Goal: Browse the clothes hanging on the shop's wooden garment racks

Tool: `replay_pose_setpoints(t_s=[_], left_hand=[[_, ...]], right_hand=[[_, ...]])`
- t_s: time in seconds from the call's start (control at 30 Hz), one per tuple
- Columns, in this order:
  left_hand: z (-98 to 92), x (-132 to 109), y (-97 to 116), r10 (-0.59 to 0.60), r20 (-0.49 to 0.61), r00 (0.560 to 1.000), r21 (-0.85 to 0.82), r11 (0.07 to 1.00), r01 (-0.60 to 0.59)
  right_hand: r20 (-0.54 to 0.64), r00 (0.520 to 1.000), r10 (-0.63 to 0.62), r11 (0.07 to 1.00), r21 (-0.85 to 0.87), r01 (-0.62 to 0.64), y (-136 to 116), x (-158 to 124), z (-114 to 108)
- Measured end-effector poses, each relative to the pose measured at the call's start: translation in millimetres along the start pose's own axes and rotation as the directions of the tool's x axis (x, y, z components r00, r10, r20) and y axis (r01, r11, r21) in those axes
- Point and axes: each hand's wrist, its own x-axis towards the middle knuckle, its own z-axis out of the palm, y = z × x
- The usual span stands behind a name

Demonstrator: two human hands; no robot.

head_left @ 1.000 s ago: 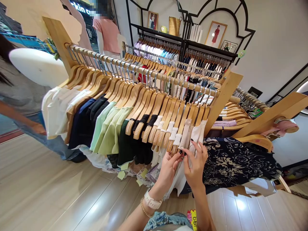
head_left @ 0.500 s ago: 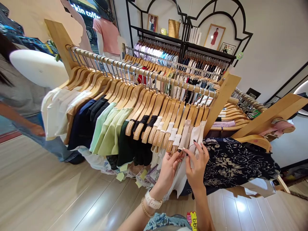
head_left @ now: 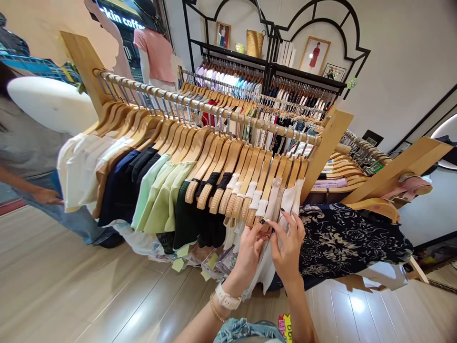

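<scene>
A long wooden clothes rail [head_left: 200, 105] carries several wooden hangers with white, navy, black and green tops. My left hand [head_left: 250, 252], with a white watch and a bead bracelet on the wrist, pinches the shoulder of a white top [head_left: 289, 200] near the right end of the rail. My right hand [head_left: 288, 247] touches the same white garment from the right, its fingers bent around the fabric. Both hands meet at the tip of a wooden hanger [head_left: 266, 186].
A dark floral garment [head_left: 350, 238] hangs on the rack to the right. Another person [head_left: 32, 157] in jeans stands at the left end. Paper tags [head_left: 182, 255] dangle under the clothes. More racks [head_left: 250, 90] line the back wall. The floor is pale wood.
My hands have stayed on the white top, shifting slightly left and up. The person on the left has moved a little further left.
</scene>
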Motion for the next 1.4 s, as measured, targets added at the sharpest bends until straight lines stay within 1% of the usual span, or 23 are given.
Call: replay_pose_setpoints(t_s=[0.1, 0.23, 0.33, 0.53, 0.63, 0.83, 0.9, 1.13, 1.27, 1.4], left_hand=[[4.9, 0, 2, 0.003, -0.022, 1.000, 0.029, 1.000, -0.002], [8.8, -1, 4, 0.001, -0.034, 0.999, 0.054, 0.999, 0.001], [9.8, -2, 5, 0.002, -0.030, 1.000, 0.077, 0.997, 0.001], [13.2, -1, 6, -0.005, -0.114, 0.993, 0.089, 0.996, 0.015], [14.6, 1, 4, 0.006, -0.129, 0.992, 0.088, 0.996, 0.005], [16.0, 1, 4, 0.003, -0.144, 0.990, 0.089, 0.996, 0.010], [16.4, 1, 6, 0.001, -0.140, 0.990, 0.087, 0.996, 0.011], [15.4, 1, 6, 0.013, -0.066, 0.998, 0.069, 0.998, -0.009], [15.0, 0, 6, 0.021, -0.074, 0.997, 0.066, 0.998, -0.016], [15.1, 0, 7, 0.015, -0.070, 0.997, 0.073, 0.997, -0.010]], right_hand=[[-0.007, 1.000, 0.005, 1.000, -0.011, -0.005, -1, 0, 0], [-0.037, 0.999, 0.014, 1.000, 0.021, -0.013, -3, 2, -2], [-0.026, 0.999, 0.024, 1.000, 0.016, -0.024, -3, 4, -2], [-0.014, 1.000, 0.008, 1.000, -0.026, -0.009, -4, 7, -4], [-0.010, 1.000, 0.011, 1.000, -0.025, -0.012, -4, 9, -4], [-0.021, 0.999, -0.041, 0.995, -0.095, 0.039, -4, 15, -3], [-0.022, 0.997, -0.072, 0.992, -0.106, 0.069, -3, 18, -3], [-0.053, 0.990, -0.131, 0.988, -0.088, 0.126, 1, 39, -8], [-0.067, 0.985, -0.161, 0.982, -0.107, 0.153, 2, 47, -10], [-0.038, 0.986, -0.161, 0.980, -0.128, 0.155, 1, 49, -13]])
